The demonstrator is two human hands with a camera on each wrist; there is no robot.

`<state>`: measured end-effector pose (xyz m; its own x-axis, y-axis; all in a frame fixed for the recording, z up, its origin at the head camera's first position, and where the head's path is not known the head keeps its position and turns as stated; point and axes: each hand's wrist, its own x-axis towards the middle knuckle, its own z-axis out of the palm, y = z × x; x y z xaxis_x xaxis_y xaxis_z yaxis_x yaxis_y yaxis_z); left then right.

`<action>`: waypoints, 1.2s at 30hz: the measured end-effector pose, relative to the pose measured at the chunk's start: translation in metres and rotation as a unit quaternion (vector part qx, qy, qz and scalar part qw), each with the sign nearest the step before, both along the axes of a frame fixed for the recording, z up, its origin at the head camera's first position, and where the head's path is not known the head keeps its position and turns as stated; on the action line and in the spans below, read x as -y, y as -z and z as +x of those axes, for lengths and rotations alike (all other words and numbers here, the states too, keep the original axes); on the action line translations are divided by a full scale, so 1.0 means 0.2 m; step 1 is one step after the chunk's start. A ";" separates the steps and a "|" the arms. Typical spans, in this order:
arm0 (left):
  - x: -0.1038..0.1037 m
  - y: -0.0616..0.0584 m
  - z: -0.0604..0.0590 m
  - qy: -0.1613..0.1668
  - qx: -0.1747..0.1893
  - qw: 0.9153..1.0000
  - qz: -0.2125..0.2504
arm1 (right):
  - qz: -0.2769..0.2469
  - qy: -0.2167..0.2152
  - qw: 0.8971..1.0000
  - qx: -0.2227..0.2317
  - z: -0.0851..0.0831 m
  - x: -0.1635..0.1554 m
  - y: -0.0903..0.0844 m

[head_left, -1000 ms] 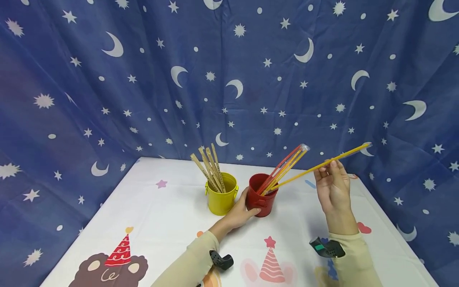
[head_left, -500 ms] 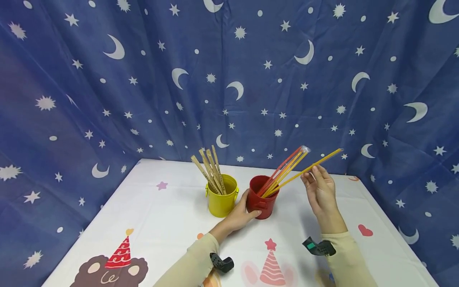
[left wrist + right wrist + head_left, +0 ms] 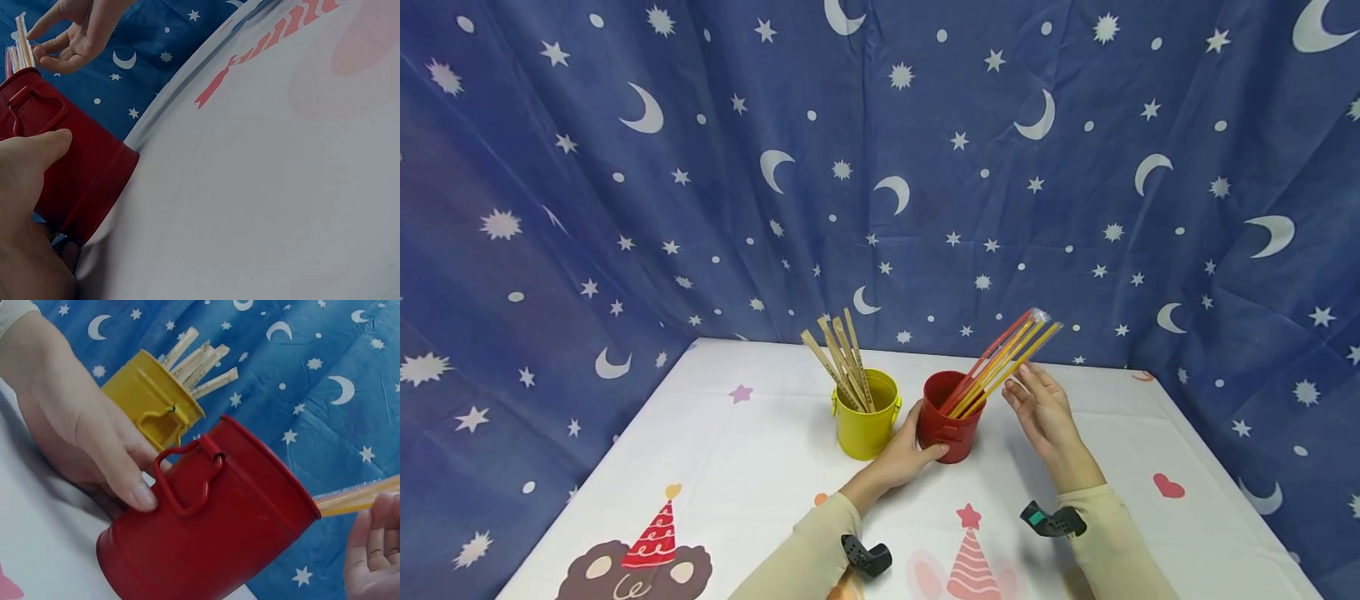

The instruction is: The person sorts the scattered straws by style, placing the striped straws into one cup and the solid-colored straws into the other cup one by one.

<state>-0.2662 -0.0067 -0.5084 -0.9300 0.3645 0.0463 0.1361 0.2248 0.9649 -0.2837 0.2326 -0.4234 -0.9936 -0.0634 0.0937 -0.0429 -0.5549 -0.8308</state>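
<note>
My left hand (image 3: 898,458) grips the side of a small red metal bucket (image 3: 951,437), thumb across its front below the handle. Red and yellow straws (image 3: 992,371) in clear plastic wrappers stand in the bucket, leaning right. At the outermost yellow straw (image 3: 1022,357), my right hand (image 3: 1048,412) has its fingertips close against it, the fingers loosely extended. In the left wrist view the right hand (image 3: 81,37) is beside the straw tops, and the left thumb lies on the red bucket (image 3: 81,162). The right wrist view has the right fingers (image 3: 375,544) at the straws.
Left of the red bucket stands a yellow bucket (image 3: 867,433) with several slim paper-wrapped sticks (image 3: 842,367) leaning left. Both are on a table with a white printed cloth (image 3: 760,475). A blue star-and-moon curtain (image 3: 820,208) hangs behind.
My right hand has moved left and down towards the red bucket. The yellow straw it held has swung steeper and lies beside the other straws. My left hand still grips the bucket.
</note>
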 end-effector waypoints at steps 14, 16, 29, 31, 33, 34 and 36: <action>0.00 -0.03 0.01 0.001 -0.007 1.000 -0.002 | 0.057 -0.025 0.997 0.042 -0.01 -0.02 0.00; 0.00 -0.03 0.01 0.001 -0.007 1.000 -0.006 | 0.060 -0.024 0.997 0.043 0.00 -0.02 -0.01; 0.00 -0.03 0.01 -0.005 -0.020 1.000 -0.012 | 0.103 -0.017 0.994 0.039 0.00 -0.03 -0.01; 0.00 -0.04 0.01 -0.006 -0.020 1.000 -0.015 | 0.113 -0.017 0.993 0.041 -0.01 -0.03 -0.01; 0.01 -0.05 0.01 -0.009 -0.017 1.000 -0.019 | 0.118 -0.019 0.992 0.042 -0.01 -0.03 -0.01; 0.01 -0.05 0.01 -0.010 -0.014 1.000 -0.024 | 0.120 -0.020 0.992 0.045 -0.01 -0.04 -0.01; 0.01 -0.07 0.02 -0.010 -0.006 0.999 -0.036 | 0.119 -0.022 0.991 0.052 -0.01 -0.05 -0.01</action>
